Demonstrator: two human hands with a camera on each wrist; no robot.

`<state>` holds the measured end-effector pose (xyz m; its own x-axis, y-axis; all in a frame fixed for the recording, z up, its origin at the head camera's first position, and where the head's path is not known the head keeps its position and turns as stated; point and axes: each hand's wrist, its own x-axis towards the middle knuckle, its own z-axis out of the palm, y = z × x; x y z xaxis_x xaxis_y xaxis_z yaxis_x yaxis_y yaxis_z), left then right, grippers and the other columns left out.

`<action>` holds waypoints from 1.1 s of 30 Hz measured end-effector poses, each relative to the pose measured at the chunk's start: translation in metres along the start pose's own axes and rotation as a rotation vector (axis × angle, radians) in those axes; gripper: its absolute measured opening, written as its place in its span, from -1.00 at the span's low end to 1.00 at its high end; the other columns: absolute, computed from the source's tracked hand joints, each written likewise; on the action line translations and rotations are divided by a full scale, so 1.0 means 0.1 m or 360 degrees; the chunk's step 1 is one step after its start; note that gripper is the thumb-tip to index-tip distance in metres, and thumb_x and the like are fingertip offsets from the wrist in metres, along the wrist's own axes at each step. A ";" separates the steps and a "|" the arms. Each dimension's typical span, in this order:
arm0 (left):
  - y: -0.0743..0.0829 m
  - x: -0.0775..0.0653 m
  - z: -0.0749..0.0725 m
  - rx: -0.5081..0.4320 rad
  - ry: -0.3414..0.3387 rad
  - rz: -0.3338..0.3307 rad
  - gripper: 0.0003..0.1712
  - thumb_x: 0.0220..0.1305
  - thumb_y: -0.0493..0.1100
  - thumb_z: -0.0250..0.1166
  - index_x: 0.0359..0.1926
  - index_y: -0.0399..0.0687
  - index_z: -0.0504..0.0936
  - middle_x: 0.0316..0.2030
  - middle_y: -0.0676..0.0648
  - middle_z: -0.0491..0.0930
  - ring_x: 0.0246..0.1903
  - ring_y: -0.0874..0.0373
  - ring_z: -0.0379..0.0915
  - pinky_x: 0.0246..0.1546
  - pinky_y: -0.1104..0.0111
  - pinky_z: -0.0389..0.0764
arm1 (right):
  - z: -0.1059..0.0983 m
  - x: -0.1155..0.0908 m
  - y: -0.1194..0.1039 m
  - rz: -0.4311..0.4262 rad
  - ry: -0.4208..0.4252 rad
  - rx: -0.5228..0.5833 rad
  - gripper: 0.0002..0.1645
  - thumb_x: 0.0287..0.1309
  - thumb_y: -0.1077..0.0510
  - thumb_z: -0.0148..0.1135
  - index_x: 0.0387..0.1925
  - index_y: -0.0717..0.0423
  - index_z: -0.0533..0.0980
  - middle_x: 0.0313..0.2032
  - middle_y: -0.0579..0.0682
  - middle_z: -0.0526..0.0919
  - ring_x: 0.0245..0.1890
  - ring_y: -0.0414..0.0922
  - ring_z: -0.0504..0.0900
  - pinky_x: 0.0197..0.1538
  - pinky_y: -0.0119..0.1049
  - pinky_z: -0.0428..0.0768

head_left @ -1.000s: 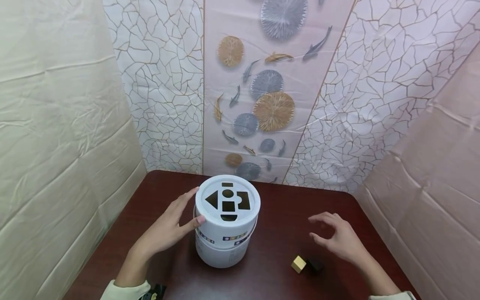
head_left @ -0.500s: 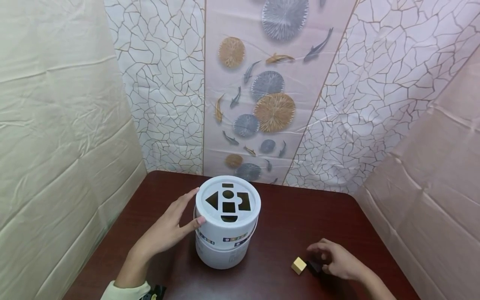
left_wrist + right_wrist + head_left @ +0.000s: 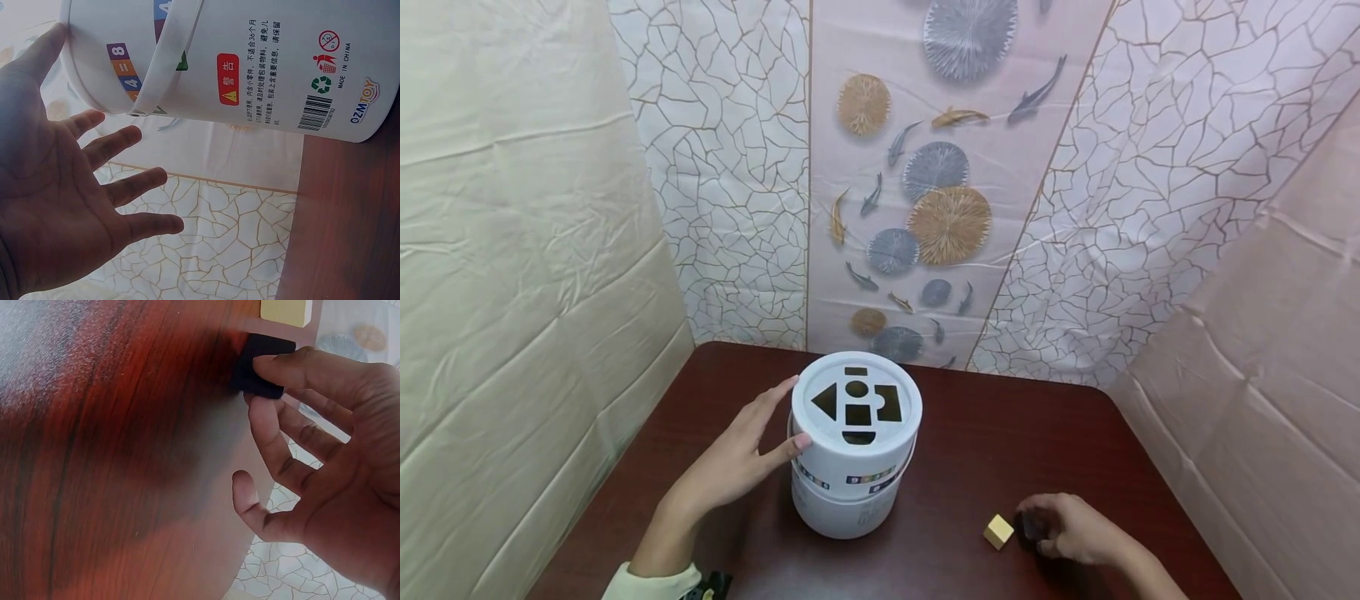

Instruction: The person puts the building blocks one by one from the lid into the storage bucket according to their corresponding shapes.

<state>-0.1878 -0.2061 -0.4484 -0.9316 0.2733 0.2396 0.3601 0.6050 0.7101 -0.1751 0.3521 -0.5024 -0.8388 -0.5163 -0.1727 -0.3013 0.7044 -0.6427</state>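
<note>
A white toy bucket (image 3: 842, 510) stands upright on the table, its lid (image 3: 891, 429) cut with several shaped holes. My left hand (image 3: 730, 462) touches the upper side of the bucket with thumb and a fingertip, the other fingers spread, as the left wrist view shows. At the right, my right hand (image 3: 1078, 532) pinches a black block (image 3: 262, 347) between thumb and fingers, low over the table. Part of that block is hidden by the thumb. Just left of it a gold-yellow block (image 3: 998, 531) lies on the table.
The dark red-brown table (image 3: 970, 450) has patterned cloth (image 3: 1082, 217) behind it and plain cloth hangings on both sides. A thin handle (image 3: 172, 56) runs down the bucket's side. Near the left sleeve lies a small black item (image 3: 715, 583), partly cut off.
My right hand has come down from above the table onto the black block and now pinches it. The left hand and the bucket have stayed in place.
</note>
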 end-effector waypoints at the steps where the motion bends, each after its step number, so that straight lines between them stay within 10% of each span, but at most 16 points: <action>1: 0.00 0.00 0.00 0.0001 0.0000 -0.0001 0.03 0.48 0.45 0.34 0.75 0.68 -0.03 0.73 0.02 0.16 0.71 -0.25 0.08 0.48 -0.56 0.29 | 0.00 0.01 0.00 0.0022 -0.0007 0.0035 -0.40 0.10 0.43 0.55 0.22 0.27 0.64 -0.16 0.02 0.72 -0.39 -0.32 0.53 -0.38 -0.40 0.53; 19: 0.01 -0.01 0.00 -0.0008 0.0009 0.0000 0.04 0.47 0.45 0.35 0.77 0.58 0.02 0.73 0.00 0.18 0.71 -0.26 0.08 0.49 -0.57 0.27 | 0.02 0.04 -0.06 0.0051 0.0220 -0.0204 -0.48 0.07 0.12 0.75 -0.03 0.31 0.70 -0.45 -0.17 0.67 -0.47 -0.40 0.54 -0.39 -0.40 0.56; 33: 0.04 -0.02 -0.01 -0.0012 0.0014 0.0011 0.03 0.48 0.43 0.36 0.77 0.58 0.02 0.73 -0.02 0.18 0.71 -0.27 0.07 0.50 -0.55 0.26 | -0.33 0.10 -0.73 -0.0047 0.0476 -0.0336 -0.57 0.17 0.06 0.68 -0.05 0.21 0.71 -0.47 -0.26 0.66 -0.53 -0.39 0.56 -0.43 -0.41 0.59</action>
<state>-0.1847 -0.2054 -0.4453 -0.9295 0.2710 0.2501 0.3661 0.5974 0.7134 -0.1762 0.3120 -0.4330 -0.9144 -0.3948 0.0897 -0.3883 0.7923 -0.4706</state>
